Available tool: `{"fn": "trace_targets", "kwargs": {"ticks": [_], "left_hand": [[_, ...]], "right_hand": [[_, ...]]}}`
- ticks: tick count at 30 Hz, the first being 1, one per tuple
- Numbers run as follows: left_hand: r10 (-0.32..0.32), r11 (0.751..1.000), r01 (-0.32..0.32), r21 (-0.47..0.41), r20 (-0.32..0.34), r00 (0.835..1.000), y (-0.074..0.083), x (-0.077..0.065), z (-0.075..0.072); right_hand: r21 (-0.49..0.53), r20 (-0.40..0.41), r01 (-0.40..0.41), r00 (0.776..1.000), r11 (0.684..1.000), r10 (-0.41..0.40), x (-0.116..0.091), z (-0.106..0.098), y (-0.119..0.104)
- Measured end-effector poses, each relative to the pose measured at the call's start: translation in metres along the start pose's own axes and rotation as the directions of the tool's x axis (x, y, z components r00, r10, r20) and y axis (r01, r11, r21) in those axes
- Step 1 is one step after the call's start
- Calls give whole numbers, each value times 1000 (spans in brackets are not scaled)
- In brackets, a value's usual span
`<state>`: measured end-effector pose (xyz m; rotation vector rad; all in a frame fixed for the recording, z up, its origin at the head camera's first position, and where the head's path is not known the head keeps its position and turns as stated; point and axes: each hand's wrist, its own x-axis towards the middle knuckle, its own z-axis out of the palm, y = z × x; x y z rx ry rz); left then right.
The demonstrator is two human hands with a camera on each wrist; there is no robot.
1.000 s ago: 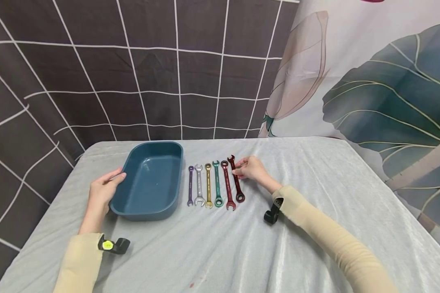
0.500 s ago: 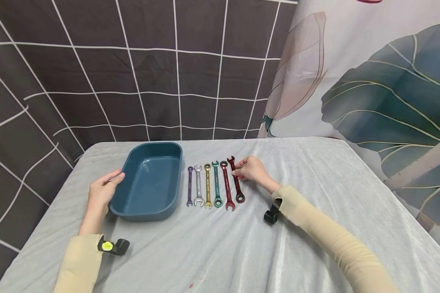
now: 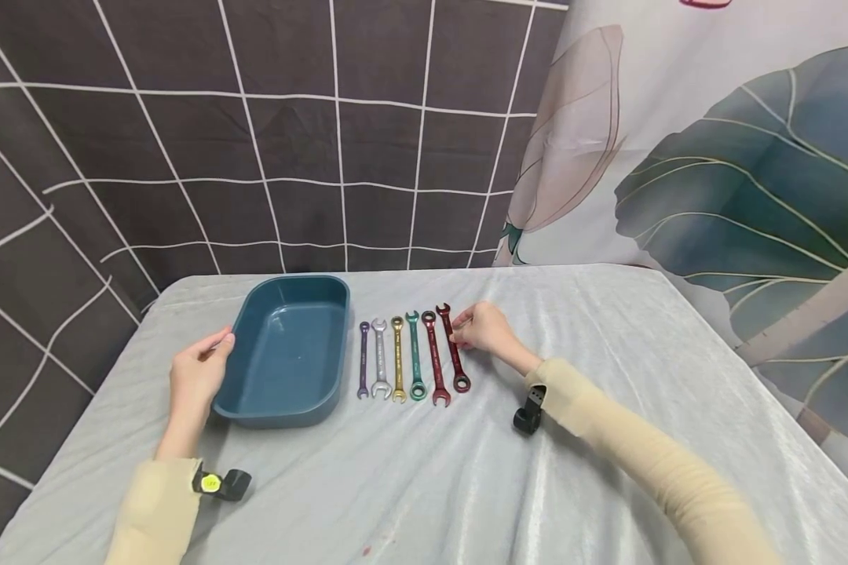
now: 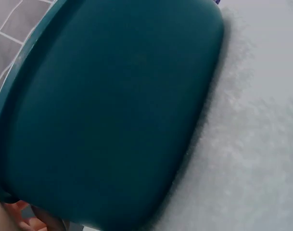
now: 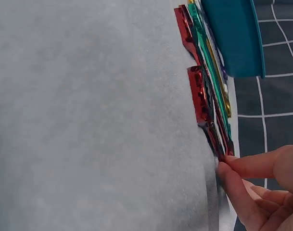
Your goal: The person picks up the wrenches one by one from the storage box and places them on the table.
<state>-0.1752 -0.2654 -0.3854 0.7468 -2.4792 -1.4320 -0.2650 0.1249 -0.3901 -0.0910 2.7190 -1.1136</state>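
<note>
My left hand (image 3: 196, 373) is at the left rim of a blue rectangular plastic basin (image 3: 283, 365), thumb and fingertips pinching the edge. In the left wrist view the basin's wall (image 4: 108, 115) fills most of the picture, with curled fingers (image 4: 33, 222) at the lower left. To the right lies a row of combination wrenches: purple (image 3: 363, 361), silver (image 3: 380, 357), gold (image 3: 399, 361), green (image 3: 415, 357), red (image 3: 435, 357) and dark red (image 3: 456, 362). My right hand (image 3: 486, 329) pinches the dark red wrench by its shaft, thumb against forefinger; it lies slightly slanted.
A pale grey cloth (image 3: 424, 486) covers the table. Dark grid-patterned fabric (image 3: 283, 141) hangs behind and at the left, and a leaf-print curtain (image 3: 735, 180) hangs at the right. The wrenches lie close side by side, right of the basin.
The view has shifted slightly. Both hands keep nearly the same places at the basin and the dark red wrench. The row of wrenches looks unchanged.
</note>
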Motion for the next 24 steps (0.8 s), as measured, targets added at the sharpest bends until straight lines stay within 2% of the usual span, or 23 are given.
{"fn": "trace_targets", "kwargs": {"ticks": [4, 7, 8, 10, 12, 13, 17, 20, 22, 24], "left_hand": [[51, 994, -51, 100, 6, 999, 3, -4, -2], [136, 972, -136, 192, 16, 991, 7, -10, -5], [179, 961, -177, 212, 10, 984, 8, -12, -5], [279, 935, -270, 229, -7, 960, 13, -17, -4], [392, 902, -378, 207, -31, 919, 17, -23, -2], [452, 878, -436, 195, -44, 891, 19, -25, -1], [649, 749, -626, 217, -52, 759, 30, -38, 5], [733, 659, -701, 272, -24, 680, 39, -50, 11], [769, 608, -735, 299, 8, 639, 43, -57, 16], [794, 562, -768, 307, 60, 605, 45, -63, 22]], "right_hand": [[-7, 57, 35, 998, 999, -35, -5, -3, 1], [-10, 109, 84, 991, 996, -82, -11, -5, 1], [-19, 119, 103, 988, 994, -100, -14, -6, 1], [-56, 135, 155, 980, 986, -146, -20, -6, 0], [-114, 145, 220, 968, 969, -203, -29, -4, -1], [-140, 143, 245, 964, 959, -225, -34, -3, -2], [-221, 167, 374, 924, 901, -343, -55, -1, -3], [-259, 225, 462, 883, 848, -412, -69, 1, -4], [-281, 259, 503, 860, 818, -440, -78, 1, -3], [-297, 262, 519, 852, 802, -454, -84, 1, -2]]}}
